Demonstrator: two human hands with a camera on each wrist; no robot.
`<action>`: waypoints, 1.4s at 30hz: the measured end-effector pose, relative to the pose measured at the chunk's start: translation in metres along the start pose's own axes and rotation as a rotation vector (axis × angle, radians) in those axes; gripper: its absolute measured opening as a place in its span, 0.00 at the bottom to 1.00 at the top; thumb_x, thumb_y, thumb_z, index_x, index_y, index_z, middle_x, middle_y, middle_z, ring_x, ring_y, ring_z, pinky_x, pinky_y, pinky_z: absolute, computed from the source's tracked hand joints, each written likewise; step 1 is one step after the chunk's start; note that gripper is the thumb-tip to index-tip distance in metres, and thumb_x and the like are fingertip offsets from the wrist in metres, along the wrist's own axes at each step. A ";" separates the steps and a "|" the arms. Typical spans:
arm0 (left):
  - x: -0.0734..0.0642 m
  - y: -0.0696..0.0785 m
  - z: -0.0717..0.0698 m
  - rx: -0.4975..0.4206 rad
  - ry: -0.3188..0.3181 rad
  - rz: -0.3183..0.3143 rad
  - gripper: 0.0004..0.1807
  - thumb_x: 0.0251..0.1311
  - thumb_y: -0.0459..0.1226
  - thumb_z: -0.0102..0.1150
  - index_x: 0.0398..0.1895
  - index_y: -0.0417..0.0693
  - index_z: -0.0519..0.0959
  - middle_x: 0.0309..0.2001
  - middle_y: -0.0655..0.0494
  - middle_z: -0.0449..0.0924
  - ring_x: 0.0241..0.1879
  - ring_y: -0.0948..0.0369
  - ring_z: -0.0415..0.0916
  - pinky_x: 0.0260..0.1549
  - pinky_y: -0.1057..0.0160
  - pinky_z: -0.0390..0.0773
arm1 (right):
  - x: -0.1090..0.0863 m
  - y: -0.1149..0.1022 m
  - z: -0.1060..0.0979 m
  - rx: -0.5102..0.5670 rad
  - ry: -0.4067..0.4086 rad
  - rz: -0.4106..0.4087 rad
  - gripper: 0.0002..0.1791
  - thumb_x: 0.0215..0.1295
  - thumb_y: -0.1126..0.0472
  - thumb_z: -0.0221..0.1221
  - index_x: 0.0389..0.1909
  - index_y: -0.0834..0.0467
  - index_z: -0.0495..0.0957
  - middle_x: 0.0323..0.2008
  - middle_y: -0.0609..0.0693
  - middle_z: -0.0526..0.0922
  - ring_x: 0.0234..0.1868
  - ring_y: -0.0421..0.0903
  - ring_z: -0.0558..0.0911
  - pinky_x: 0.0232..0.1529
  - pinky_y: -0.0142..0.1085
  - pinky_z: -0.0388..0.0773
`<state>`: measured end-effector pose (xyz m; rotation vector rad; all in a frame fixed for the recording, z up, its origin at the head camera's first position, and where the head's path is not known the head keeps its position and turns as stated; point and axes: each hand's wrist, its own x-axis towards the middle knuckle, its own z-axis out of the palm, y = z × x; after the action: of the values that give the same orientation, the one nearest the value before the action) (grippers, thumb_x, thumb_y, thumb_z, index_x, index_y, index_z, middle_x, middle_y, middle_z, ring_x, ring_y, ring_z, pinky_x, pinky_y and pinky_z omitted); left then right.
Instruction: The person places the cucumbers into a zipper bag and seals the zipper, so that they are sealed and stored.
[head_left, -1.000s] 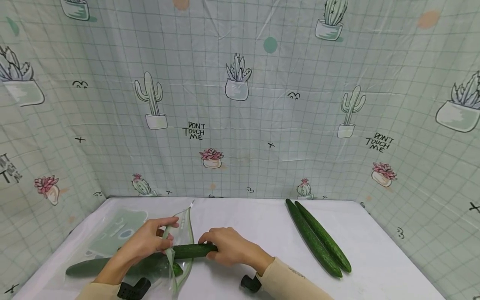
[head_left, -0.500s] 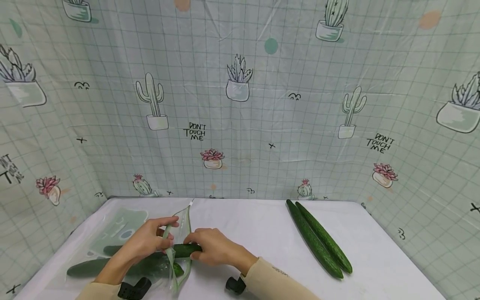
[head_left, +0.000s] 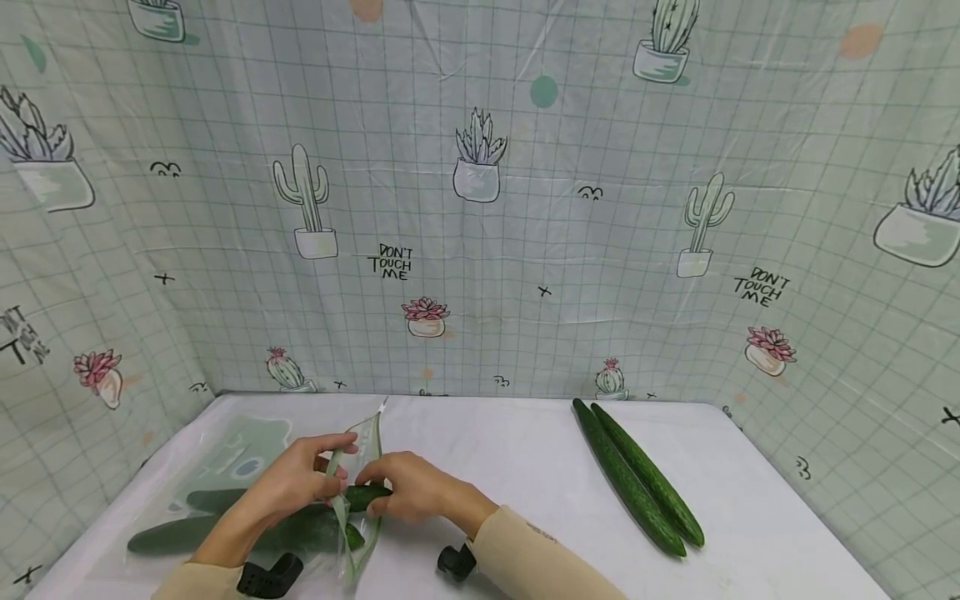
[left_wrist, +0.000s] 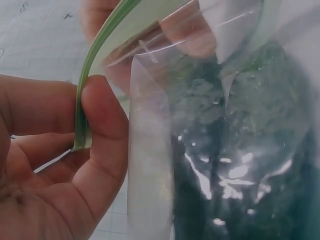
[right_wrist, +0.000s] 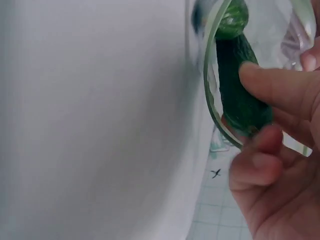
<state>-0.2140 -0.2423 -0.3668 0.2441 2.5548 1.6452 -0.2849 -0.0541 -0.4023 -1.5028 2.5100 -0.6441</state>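
A clear zip bag [head_left: 236,450] with a green print lies on its side at the table's left, its mouth facing right. My left hand [head_left: 303,475] pinches the bag's green zip edge [left_wrist: 86,95] between thumb and finger, holding the mouth apart. At that opening my right hand [head_left: 416,490] grips the near end of a cucumber [head_left: 366,497]; most of its length is inside the bag. In the right wrist view, the thumb presses along this cucumber [right_wrist: 240,90]. Below it in the bag lies a second cucumber [head_left: 168,535], partly hidden behind the left forearm.
Two more cucumbers [head_left: 637,479] lie side by side at the right of the white table [head_left: 487,433]. A cactus-print curtain [head_left: 510,250] hangs behind and along both sides. Black wrist cameras sit on both wrists.
My right hand has moved left, sliding the cucumber deeper into the bag, so less of it sticks out of the mouth. My left hand stays on the zip edge.
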 end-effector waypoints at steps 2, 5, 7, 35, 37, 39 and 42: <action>0.000 0.000 0.000 0.002 0.004 -0.007 0.35 0.53 0.21 0.56 0.68 0.31 0.61 0.59 0.33 0.67 0.27 0.58 0.69 0.22 0.58 0.76 | 0.002 0.002 0.002 0.010 -0.021 0.021 0.17 0.57 0.59 0.67 0.49 0.54 0.82 0.39 0.38 0.82 0.40 0.29 0.76 0.44 0.24 0.71; 0.000 0.001 0.001 0.010 0.017 -0.013 0.35 0.52 0.20 0.56 0.68 0.31 0.62 0.59 0.34 0.68 0.27 0.58 0.68 0.21 0.58 0.76 | 0.003 0.004 0.005 -0.006 -0.050 0.058 0.16 0.53 0.59 0.69 0.45 0.55 0.83 0.37 0.37 0.82 0.38 0.29 0.75 0.43 0.24 0.71; 0.000 0.001 0.001 0.018 0.026 -0.011 0.35 0.51 0.20 0.56 0.67 0.31 0.63 0.58 0.34 0.68 0.27 0.58 0.69 0.21 0.58 0.76 | 0.004 0.005 0.006 -0.017 -0.057 0.082 0.15 0.51 0.60 0.71 0.42 0.55 0.84 0.35 0.37 0.82 0.36 0.30 0.74 0.41 0.24 0.71; 0.000 0.000 0.000 0.028 0.006 -0.011 0.37 0.49 0.20 0.56 0.68 0.31 0.62 0.59 0.35 0.68 0.27 0.56 0.69 0.22 0.57 0.76 | 0.006 0.003 0.007 0.058 -0.096 0.151 0.07 0.61 0.56 0.64 0.37 0.52 0.76 0.29 0.43 0.79 0.25 0.35 0.76 0.31 0.26 0.71; 0.000 0.000 0.000 0.030 0.004 -0.003 0.38 0.48 0.20 0.56 0.68 0.31 0.62 0.58 0.35 0.68 0.28 0.56 0.70 0.22 0.57 0.76 | 0.008 0.000 0.008 0.021 -0.093 0.161 0.09 0.62 0.54 0.63 0.39 0.50 0.75 0.34 0.44 0.79 0.29 0.35 0.76 0.32 0.28 0.72; 0.000 0.000 0.000 0.028 0.002 0.001 0.38 0.48 0.20 0.56 0.68 0.30 0.62 0.58 0.35 0.68 0.28 0.56 0.70 0.22 0.57 0.76 | 0.009 -0.003 0.009 -0.025 -0.093 0.180 0.10 0.62 0.51 0.63 0.41 0.47 0.75 0.36 0.43 0.79 0.33 0.35 0.76 0.32 0.30 0.73; 0.000 0.000 0.000 0.031 0.007 0.002 0.38 0.47 0.20 0.56 0.67 0.30 0.62 0.57 0.35 0.69 0.29 0.56 0.70 0.22 0.57 0.77 | 0.012 -0.006 0.011 -0.085 -0.098 0.202 0.10 0.62 0.49 0.62 0.41 0.46 0.75 0.35 0.42 0.78 0.35 0.35 0.74 0.33 0.31 0.72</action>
<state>-0.2145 -0.2427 -0.3671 0.2433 2.5881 1.6108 -0.2818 -0.0700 -0.4080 -1.2498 2.5972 -0.4267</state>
